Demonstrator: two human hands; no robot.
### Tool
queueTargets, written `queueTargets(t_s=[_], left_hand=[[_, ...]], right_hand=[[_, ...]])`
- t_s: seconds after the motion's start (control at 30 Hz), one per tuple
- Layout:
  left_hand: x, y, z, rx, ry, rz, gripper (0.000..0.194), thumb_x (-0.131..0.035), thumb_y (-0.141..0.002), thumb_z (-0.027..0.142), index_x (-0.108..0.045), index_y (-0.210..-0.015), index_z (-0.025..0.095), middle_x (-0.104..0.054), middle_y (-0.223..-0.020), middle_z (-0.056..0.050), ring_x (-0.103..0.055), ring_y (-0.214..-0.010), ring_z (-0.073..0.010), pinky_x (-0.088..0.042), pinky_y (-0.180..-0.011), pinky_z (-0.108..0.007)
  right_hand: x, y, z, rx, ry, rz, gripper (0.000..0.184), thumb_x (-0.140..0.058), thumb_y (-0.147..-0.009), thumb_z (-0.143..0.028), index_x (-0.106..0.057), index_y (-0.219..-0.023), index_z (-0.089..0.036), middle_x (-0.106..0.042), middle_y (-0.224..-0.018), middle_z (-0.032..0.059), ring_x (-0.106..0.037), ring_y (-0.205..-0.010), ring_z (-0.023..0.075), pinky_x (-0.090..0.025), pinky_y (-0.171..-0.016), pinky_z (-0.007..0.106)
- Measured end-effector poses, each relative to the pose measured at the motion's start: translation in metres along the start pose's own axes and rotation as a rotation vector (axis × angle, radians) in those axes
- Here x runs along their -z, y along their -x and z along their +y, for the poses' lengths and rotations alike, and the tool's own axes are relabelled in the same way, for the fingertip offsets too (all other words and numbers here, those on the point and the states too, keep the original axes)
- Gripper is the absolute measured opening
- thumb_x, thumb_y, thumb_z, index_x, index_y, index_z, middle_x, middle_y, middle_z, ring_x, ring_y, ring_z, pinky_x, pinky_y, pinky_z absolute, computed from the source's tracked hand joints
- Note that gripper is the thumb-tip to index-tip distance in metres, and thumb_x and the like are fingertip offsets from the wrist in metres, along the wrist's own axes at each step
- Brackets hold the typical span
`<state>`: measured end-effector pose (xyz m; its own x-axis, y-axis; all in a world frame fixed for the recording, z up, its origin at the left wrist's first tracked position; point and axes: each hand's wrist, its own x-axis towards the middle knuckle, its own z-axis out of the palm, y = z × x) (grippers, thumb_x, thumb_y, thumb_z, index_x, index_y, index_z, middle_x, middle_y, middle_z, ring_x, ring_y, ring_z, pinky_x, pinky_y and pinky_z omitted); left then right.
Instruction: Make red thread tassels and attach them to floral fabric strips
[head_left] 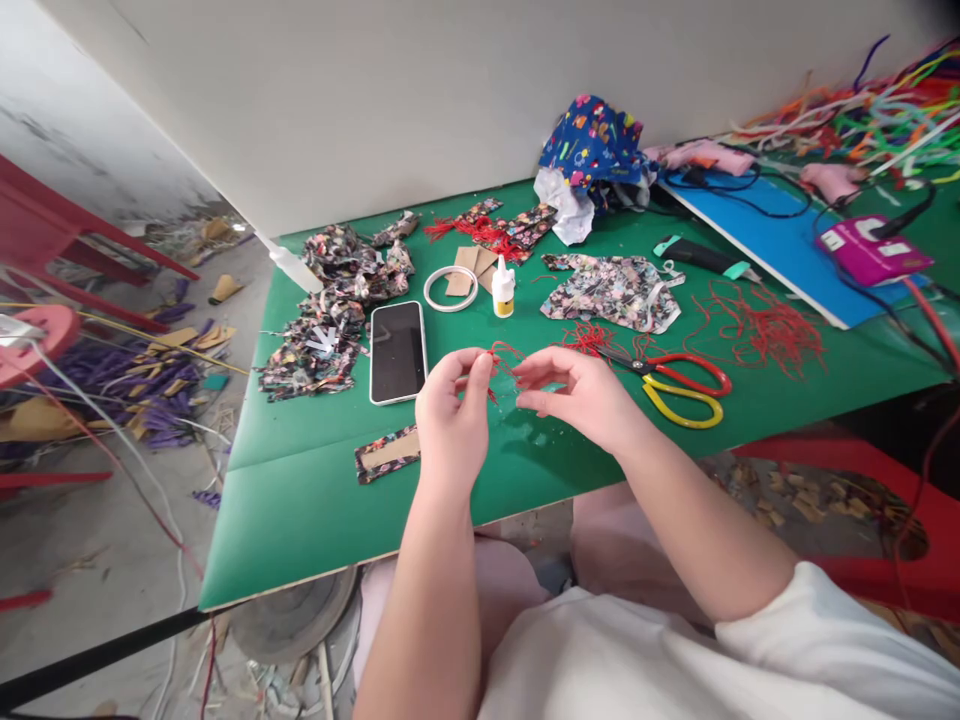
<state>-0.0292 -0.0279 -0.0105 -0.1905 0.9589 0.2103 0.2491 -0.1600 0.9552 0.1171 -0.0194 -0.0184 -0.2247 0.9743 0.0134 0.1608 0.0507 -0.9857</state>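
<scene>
My left hand [456,405] pinches a thin red cord [510,350] between thumb and fingers, above the green tabletop. My right hand [574,392] is close beside it, thumb and fingers nearly together around the cord's loop; whether it grips the cord I cannot make out. Under my left hand lies a cardboard strip edged with floral fabric [386,455]. A black-screened phone [398,352] rests left of my hands. Just beyond them stands a small glue bottle [503,290]. Scissors with one red and one yellow handle [679,380] lie to the right of my right hand.
Floral fabric scraps [330,300] are heaped at the left. A white ring [451,288] lies behind the phone. Farther right are floral cloth [611,292], a utility knife [705,257], tangled red cord [765,325], a blue board [780,240] and pink glue guns [709,157].
</scene>
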Motion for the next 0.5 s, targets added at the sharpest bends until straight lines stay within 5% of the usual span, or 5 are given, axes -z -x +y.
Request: queueTargets(t_s=[0.27, 0.5], left_hand=[[0.000, 0.000, 0.000, 0.021, -0.003, -0.005, 0.019, -0.053, -0.081, 0.035, -0.062, -0.080, 0.018, -0.063, -0.072, 0.000, -0.058, -0.066, -0.0107, -0.043, -0.057, -0.020], [-0.001, 0.001, 0.001, 0.006, -0.076, -0.026, 0.020, -0.052, -0.082, 0.035, -0.062, -0.081, 0.018, -0.064, -0.075, -0.001, -0.058, -0.068, -0.0114, -0.045, -0.064, -0.022]], right_hand=[[-0.003, 0.000, 0.006, -0.051, -0.134, -0.052, 0.036, -0.070, -0.065, -0.032, -0.064, -0.099, -0.023, -0.066, -0.101, 0.0036, -0.061, -0.084, 0.0168, -0.052, -0.060, 0.027], [-0.017, -0.002, 0.002, -0.079, -0.231, 0.070, 0.018, -0.067, -0.068, -0.032, -0.068, -0.079, -0.019, -0.069, -0.070, 0.0003, -0.062, -0.062, 0.0117, -0.051, -0.057, 0.025]])
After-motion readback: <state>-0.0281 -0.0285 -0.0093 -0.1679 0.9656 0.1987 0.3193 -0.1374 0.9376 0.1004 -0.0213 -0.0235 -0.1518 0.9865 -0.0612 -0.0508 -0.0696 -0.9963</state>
